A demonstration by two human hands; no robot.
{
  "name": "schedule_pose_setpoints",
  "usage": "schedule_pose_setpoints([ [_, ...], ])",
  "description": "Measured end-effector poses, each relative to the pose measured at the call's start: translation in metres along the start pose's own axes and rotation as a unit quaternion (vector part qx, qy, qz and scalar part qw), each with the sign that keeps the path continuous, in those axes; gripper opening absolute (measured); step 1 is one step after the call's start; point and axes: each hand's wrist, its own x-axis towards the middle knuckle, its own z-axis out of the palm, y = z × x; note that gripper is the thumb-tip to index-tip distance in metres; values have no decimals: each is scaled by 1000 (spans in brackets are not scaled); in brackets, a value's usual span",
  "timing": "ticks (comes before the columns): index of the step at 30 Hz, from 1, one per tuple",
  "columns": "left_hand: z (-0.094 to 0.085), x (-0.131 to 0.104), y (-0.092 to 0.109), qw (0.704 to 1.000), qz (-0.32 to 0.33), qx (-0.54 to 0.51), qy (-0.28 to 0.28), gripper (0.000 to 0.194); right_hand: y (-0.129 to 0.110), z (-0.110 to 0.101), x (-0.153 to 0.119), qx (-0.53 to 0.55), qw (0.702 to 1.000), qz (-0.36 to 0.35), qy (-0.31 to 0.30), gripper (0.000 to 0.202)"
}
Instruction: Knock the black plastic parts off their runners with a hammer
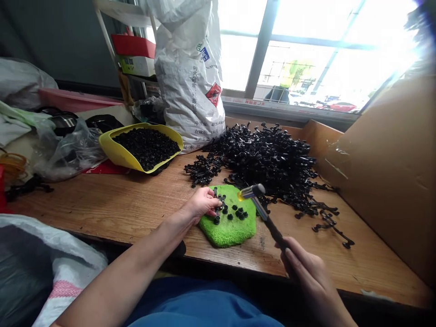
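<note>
My left hand [200, 203] rests on the left edge of a green fuzzy cloth pad [229, 227] and pinches a black plastic sprue piece [220, 200] lying on it. Several small black round parts [240, 212] sit loose on the pad. My right hand [306, 268] grips the dark handle of a small hammer [254, 193], whose head with a yellow tip hovers just above the pad's right side. A large heap of black plastic sprues [272, 156] lies on the wooden table [119, 204] right behind the pad.
A yellow scoop tray [116, 152] full of small black parts stands at the left. A big white woven sack [190, 68] stands behind it. Clear plastic bags [61, 150] crowd the far left, a cardboard wall [391, 168] the right. Another sack [41, 268] sits by my left.
</note>
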Motion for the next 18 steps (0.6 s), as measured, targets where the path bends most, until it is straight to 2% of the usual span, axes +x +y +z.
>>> schedule_pose_setpoints([
  [3, 0, 1, 0, 1000, 4, 15, -1, 31, -5, -4, 9, -77, 997, -28, 5, 26],
  [7, 0, 0, 1, 999, 13, 38, -2, 28, -5, -9, 17, -235, 969, -38, -71, 27],
  [12, 0, 2, -1, 999, 14, 49, -6, 27, -10, -7, 14, -202, 978, -52, -8, 27],
  [16, -2, 5, -4, 999, 23, 48, 0, 27, -13, -1, 16, -258, 961, -25, -92, 24],
  [18, -5, 2, -6, 999, 30, 32, -2, 27, -14, -2, 15, -214, 972, -26, -92, 25],
])
